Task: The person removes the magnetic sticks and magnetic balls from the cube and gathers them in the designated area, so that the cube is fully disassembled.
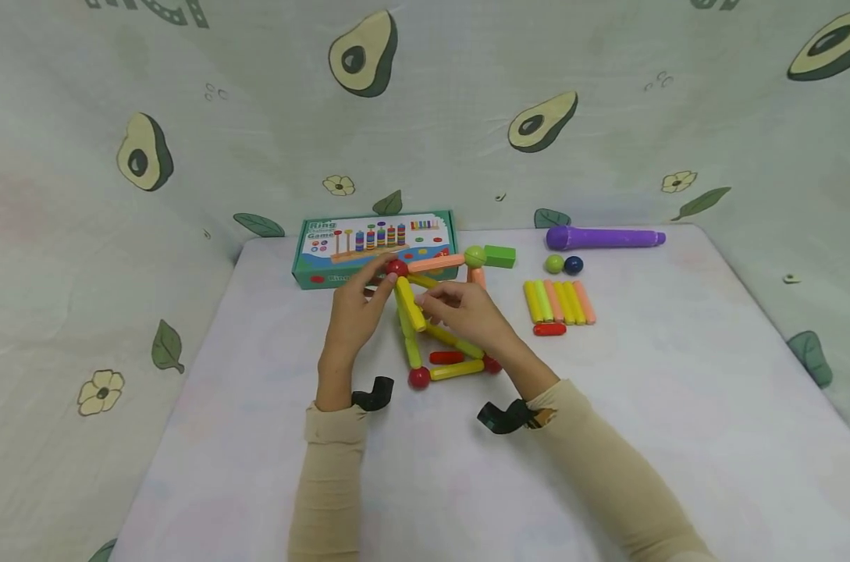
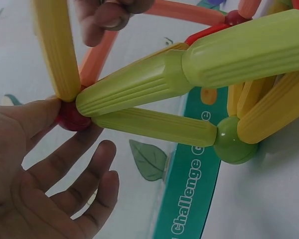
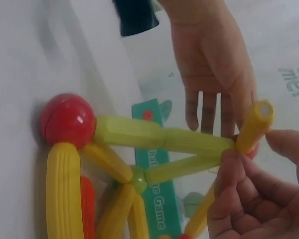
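A frame of coloured magnetic sticks and balls stands mid-table. My left hand (image 1: 354, 312) pinches the red ball (image 2: 74, 115) at its upper corner between thumb and fingers. From this ball run a yellow stick (image 1: 411, 304), light green sticks (image 3: 154, 137) and a peach stick (image 1: 436, 264) leading to a green ball (image 1: 475, 256). My right hand (image 1: 467, 312) is beside the yellow stick, fingers bent and thumb tip close to its free end; the left wrist view shows a gap between fingers and stick. A lower red ball (image 1: 419, 378) joins another yellow stick (image 1: 457, 370).
Behind the frame lies a green game box (image 1: 375, 246). A red stick (image 1: 446, 357) lies within the base. To the right are a green block (image 1: 499, 257), a purple wand (image 1: 607, 238), a loose green ball (image 1: 554, 264), a blue ball (image 1: 574, 265), several sticks (image 1: 560, 302) and another red stick (image 1: 549, 330).
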Demonstrator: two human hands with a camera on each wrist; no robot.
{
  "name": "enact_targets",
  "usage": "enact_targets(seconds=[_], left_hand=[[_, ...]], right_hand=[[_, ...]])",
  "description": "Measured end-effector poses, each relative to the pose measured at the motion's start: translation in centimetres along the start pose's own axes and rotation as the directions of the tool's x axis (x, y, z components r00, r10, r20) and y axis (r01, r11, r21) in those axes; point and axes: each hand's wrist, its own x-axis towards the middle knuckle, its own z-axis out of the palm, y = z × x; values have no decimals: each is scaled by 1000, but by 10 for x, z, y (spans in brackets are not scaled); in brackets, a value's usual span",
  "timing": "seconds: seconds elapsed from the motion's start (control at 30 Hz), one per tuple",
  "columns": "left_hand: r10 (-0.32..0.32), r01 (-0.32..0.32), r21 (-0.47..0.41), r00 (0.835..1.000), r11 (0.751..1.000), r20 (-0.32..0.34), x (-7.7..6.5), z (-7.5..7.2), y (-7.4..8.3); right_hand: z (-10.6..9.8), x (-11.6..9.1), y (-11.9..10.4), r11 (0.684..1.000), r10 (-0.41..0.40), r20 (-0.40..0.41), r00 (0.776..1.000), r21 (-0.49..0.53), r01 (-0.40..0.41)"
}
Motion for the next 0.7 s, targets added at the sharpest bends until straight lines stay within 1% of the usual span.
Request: enact_targets(seconds=[0.17, 0.27, 0.43, 0.53, 0.7], left_hand=[[6, -6, 8, 1000, 1000, 3, 0, -1, 1], [19, -19, 13, 1000, 1000, -5, 0, 0, 1], [48, -48, -1, 999, 999, -13, 3, 1, 1], [49, -49, 3, 999, 999, -11, 2, 2, 2], [7, -7, 21, 1000, 1000, -6, 0, -1, 1]], right_hand=[[4, -2, -1, 997, -9, 20, 1000, 82, 7], [8, -2, 1, 997, -18, 31, 999, 81, 16], [12, -8, 6, 998, -49, 58, 997, 31, 47], [9, -15, 6, 996, -85, 64, 994, -4, 85], [-2, -30, 2, 991, -117, 42, 992, -55, 119]])
